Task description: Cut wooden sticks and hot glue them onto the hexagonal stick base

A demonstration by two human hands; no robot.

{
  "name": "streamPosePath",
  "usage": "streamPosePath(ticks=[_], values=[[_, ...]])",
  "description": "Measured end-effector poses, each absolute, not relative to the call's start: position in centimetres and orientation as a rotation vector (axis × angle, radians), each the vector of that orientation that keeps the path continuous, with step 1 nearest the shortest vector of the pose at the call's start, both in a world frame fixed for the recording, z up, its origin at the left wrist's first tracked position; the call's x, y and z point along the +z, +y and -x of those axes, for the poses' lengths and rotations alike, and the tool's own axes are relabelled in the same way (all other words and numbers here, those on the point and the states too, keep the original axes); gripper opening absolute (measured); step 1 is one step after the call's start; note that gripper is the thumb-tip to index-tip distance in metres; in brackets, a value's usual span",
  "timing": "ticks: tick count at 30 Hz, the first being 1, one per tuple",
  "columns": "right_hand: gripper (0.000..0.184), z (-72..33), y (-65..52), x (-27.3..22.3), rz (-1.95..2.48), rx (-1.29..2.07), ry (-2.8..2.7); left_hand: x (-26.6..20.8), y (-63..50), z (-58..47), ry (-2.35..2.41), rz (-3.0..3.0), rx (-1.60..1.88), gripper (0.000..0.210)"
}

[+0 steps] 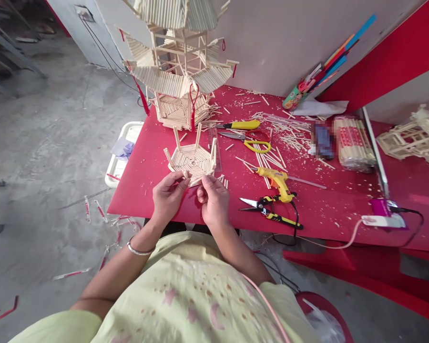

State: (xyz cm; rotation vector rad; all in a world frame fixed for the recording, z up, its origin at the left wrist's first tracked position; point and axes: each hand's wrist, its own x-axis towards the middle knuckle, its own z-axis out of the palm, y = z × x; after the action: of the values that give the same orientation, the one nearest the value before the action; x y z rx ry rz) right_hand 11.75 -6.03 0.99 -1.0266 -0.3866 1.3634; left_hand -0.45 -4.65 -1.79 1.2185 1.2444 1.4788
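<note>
The left hand [168,194] pinches the near edge of the hexagonal stick base [194,158], just ahead of both hands; the right hand [214,199] meets that edge, its grip unclear. Rightward, printing on the yellow glue gun [276,181] and red-labelled stick pack [354,142] is illegible.

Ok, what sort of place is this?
Probably a small craft workspace: there's a tiered pale-stick tower, a hexagonal pale-stick base with upright posts, and a yellow glue gun.
</note>
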Motion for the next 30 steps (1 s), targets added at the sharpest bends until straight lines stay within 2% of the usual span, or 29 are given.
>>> streamPosePath(ticks=[30], values=[[0.031,-11.9,-4.9,0.8,1.055,1.298,-0.386,-2.3,-4.8,0.2,1.143,-1.195,1.469,0.034]])
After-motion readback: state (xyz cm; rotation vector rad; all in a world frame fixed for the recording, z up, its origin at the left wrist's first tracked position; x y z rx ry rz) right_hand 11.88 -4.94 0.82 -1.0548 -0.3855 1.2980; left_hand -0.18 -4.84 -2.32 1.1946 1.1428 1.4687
